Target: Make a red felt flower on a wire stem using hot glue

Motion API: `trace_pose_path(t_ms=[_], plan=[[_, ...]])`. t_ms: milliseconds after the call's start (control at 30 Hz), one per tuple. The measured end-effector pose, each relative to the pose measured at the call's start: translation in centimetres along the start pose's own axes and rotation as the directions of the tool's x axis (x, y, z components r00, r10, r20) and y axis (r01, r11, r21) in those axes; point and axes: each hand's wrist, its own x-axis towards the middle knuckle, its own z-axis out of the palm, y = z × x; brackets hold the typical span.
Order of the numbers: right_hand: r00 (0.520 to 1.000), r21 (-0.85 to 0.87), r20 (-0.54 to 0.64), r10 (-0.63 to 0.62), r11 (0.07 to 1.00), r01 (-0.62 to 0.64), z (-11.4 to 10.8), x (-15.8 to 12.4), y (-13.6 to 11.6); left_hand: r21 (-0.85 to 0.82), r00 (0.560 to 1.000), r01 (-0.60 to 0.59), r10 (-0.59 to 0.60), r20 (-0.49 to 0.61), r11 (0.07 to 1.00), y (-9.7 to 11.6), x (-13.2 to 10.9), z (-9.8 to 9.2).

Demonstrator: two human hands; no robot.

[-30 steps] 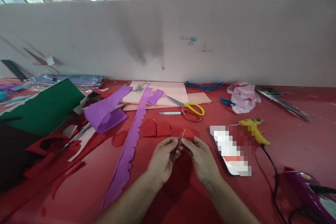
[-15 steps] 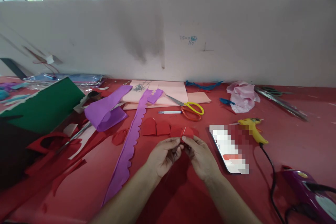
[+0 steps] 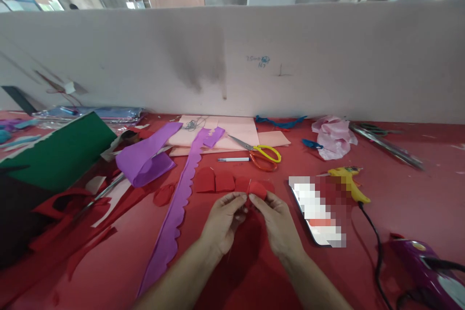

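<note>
My left hand (image 3: 223, 220) and my right hand (image 3: 276, 223) meet at the fingertips low in the middle of the red table (image 3: 399, 193). Both pinch a small red felt piece (image 3: 257, 189), and a thin needle-like sliver shows between them. Just beyond the fingers lies a row of red felt petals (image 3: 216, 180). A long purple scalloped strip (image 3: 174, 213) runs diagonally to the left of my left hand.
Yellow-and-orange scissors (image 3: 263, 155) and a white pen (image 3: 232, 159) lie behind the petals on pink sheets (image 3: 236, 131). A phone (image 3: 316, 210), yellow glue gun (image 3: 348, 181) and purple appliance (image 3: 425, 261) sit to the right. Green felt (image 3: 58, 147) and red scraps (image 3: 72, 203) are left.
Both hands stay pinched together on the red piece. The needle-like sliver that stood up between the fingers a second ago now shows less. The view has tilted slightly.
</note>
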Motion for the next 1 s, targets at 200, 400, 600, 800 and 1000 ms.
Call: trace_pose_path(t_ms=[200, 400, 600, 800, 1000], plan=[[0.998, 0.035, 0.056, 0.008, 0.999, -0.01, -0.1, 0.1, 0.3, 0.087, 0.998, -0.059, 0.06, -0.01, 0.994, -0.1, -0.2, 0.2], [1.0, -0.007, 0.009, 0.023, 1.0, -0.023, -0.2, 0.1, 0.5, 0.11, 0.995, -0.099, 0.101, -0.015, 0.989, -0.5, -0.3, 0.4], [0.999, -0.083, -0.032, 0.009, 0.996, -0.012, -0.1, 0.0, -0.1, 0.17, 0.991, -0.129, 0.135, -0.022, 0.977, -0.5, -0.4, 0.4], [0.998, -0.074, -0.044, 0.041, 0.996, -0.044, -0.1, 0.1, -0.4, 0.265, 0.981, -0.188, 0.193, 0.009, 0.946, -0.6, -0.5, 0.3], [0.998, -0.096, -0.045, 0.044, 0.994, -0.048, -0.2, 0.1, -0.5, 0.25, 0.992, -0.122, 0.114, 0.044, 0.96, 0.1, -0.7, 0.5]])
